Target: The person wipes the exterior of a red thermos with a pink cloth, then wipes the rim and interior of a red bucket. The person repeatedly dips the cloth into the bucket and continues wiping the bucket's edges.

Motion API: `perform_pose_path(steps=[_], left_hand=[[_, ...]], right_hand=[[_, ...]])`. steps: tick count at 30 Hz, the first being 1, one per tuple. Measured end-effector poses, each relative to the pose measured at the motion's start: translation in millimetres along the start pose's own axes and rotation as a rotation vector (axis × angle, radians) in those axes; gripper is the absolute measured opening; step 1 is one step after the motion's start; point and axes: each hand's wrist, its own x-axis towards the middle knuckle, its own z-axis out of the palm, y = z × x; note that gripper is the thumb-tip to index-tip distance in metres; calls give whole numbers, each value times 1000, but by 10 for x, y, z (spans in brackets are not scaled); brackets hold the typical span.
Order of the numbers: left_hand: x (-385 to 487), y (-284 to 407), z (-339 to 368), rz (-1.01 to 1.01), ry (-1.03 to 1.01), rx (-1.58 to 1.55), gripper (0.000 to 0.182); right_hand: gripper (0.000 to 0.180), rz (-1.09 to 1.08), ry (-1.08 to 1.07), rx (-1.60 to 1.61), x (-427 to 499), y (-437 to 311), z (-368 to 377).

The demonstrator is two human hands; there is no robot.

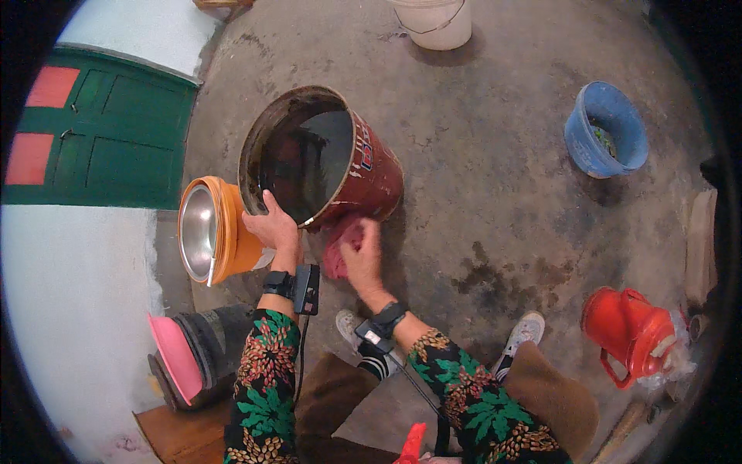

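Note:
A large dark red bucket (379, 174) with dark liquid inside stands before me. My left hand (275, 227) grips its near rim, thumb over the edge. Against the near side of the bucket, low down, my right hand (365, 255) holds a pinkish-red cloth (336, 252); that hand is slightly blurred. An orange bucket (235, 232) with a shiny metal basin (198, 233) in its mouth is just left of my left hand.
A blue bucket (571, 136) with green bits inside is at the right, a white bucket (443, 29) at the top. A red thermos flask (629, 330) is at lower right. A pink basin (177, 356) and dark containers (217, 342) are at lower left, near a green door (136, 122).

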Motion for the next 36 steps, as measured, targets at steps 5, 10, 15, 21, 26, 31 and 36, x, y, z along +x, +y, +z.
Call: perform_pose_path(steps=[5,10,15,21,26,31,36], left_hand=[[40,-61,31,40,29,5,83],[47,-37,31,12,15,29,82],[88,-117,81,49,55,44,77],[90,-147,120,50,103,55,72],[150,-207,114,55,62,50,70],[201,-331,126,98,19,8,69],[217,-353,159,95,33,54,68]], right_hand=[[47,-357,315,-51,340,-105,109],[40,-245,-71,-86,-222,111,327],[38,-229,259,97,15,68,155],[37,-366,319,-85,559,-222,-41],[36,-283,243,15,475,-163,-176],[42,-414,256,-89,1607,-401,-231],[38,-430,148,-158,1551,-335,-310]])
